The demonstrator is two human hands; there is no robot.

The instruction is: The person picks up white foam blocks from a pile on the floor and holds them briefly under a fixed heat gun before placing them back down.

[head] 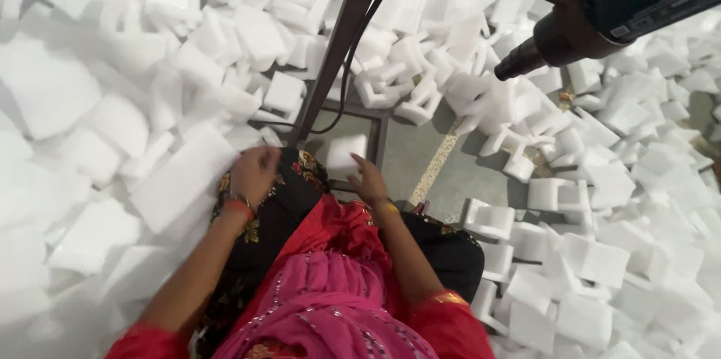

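Here, an entry for the seated worker and the foam pieces:

Right fingers: bent and close together on the lower edge of a small white foam block; right hand grips it from below, as far as the blur lets me tell.
Left fingers: curled loosely on the near end of a long flat foam slab; left hand is blurred, so a firm grip or a mere touch cannot be told.
Small block, place: just in front of the knees, before the foot of a brown metal frame.
Small block, look: squarish, plain white, clean edges, light and stiff by appearance.
Slab, look: broad, white, lying tilted against the heap on the left.
Progress, judged: one piece is in hand and one under the other hand; the work looks far from finished.
Left to do, judged: a great heap of loose foam pieces covers the floor on both sides, unsorted.
Nearby: a black cable runs down the frame; a dark tool with a nozzle hangs at upper right.
Floor: a grey bare patch ahead.
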